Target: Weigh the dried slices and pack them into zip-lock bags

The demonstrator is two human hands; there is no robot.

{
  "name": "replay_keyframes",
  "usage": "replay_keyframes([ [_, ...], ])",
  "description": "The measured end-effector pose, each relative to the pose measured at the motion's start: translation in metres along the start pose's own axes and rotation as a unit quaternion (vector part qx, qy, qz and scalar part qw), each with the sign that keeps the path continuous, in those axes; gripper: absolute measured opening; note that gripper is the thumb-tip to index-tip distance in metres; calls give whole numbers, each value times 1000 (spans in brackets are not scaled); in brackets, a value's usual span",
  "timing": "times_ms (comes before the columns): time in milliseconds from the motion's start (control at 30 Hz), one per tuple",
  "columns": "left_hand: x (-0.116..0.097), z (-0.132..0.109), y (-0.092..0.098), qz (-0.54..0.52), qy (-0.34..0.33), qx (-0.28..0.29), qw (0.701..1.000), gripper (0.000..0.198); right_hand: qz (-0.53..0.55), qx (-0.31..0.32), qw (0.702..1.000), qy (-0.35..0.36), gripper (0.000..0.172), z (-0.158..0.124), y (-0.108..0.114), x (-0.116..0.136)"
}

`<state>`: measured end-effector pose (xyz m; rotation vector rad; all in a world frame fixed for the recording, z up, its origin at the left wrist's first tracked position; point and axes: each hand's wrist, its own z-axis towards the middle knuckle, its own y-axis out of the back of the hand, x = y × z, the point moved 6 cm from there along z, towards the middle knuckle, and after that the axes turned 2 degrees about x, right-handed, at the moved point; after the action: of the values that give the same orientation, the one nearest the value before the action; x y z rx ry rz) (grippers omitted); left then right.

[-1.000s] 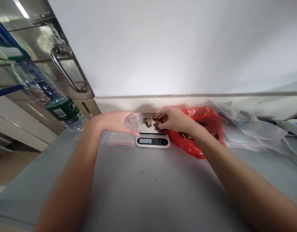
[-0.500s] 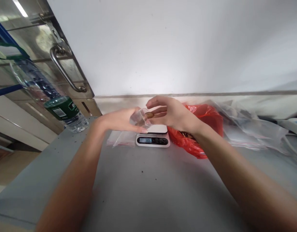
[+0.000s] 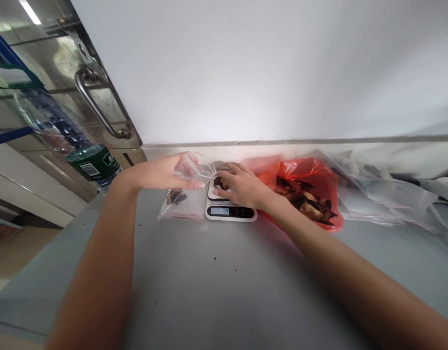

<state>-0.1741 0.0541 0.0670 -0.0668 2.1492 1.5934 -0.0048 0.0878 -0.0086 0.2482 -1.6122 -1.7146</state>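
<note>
My left hand (image 3: 163,171) is closed on a clear plastic bag (image 3: 193,166), its thumb stretched along the near side. Below that hand, dark brown pieces (image 3: 176,196) show at a pile of clear zip bags (image 3: 187,208); whether they lie in or on the bags I cannot tell. On the white digital scale (image 3: 231,213), my right hand (image 3: 242,184) bends its fingers round dark brown dried pieces (image 3: 218,183) at the plate. The lit display is too blurred to read surely. Just right of the scale, a red plastic bag (image 3: 335,194) holds more brown dried pieces (image 3: 311,206).
Further right lie several clear plastic bags (image 3: 377,199) against the wall. A large water bottle (image 3: 91,163) with a green label stands at the left table edge, before a metal door handle (image 3: 100,104). Dark crumbs dot the grey table (image 3: 216,287).
My left hand has moved left with the clear bag, away from my right hand. My right hand has lowered to the scale plate. The display reading has changed, and the red bag's contents show more.
</note>
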Motion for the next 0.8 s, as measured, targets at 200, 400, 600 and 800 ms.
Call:
replay_keyframes([
  [200,-5,0,0,36,44,-4,998,76,-67,51,996,9,34,-1,-5,9],
  [400,-6,5,-10,18,17,39,999,71,-61,41,997,-34,33,-5,10,-2],
  [600,-7,12,-22,39,26,81,996,67,-40,14,998,-50,31,-5,16,-10],
  [800,-6,16,-29,65,48,91,993,82,134,-41,989,-54,20,-8,32,-16],
])
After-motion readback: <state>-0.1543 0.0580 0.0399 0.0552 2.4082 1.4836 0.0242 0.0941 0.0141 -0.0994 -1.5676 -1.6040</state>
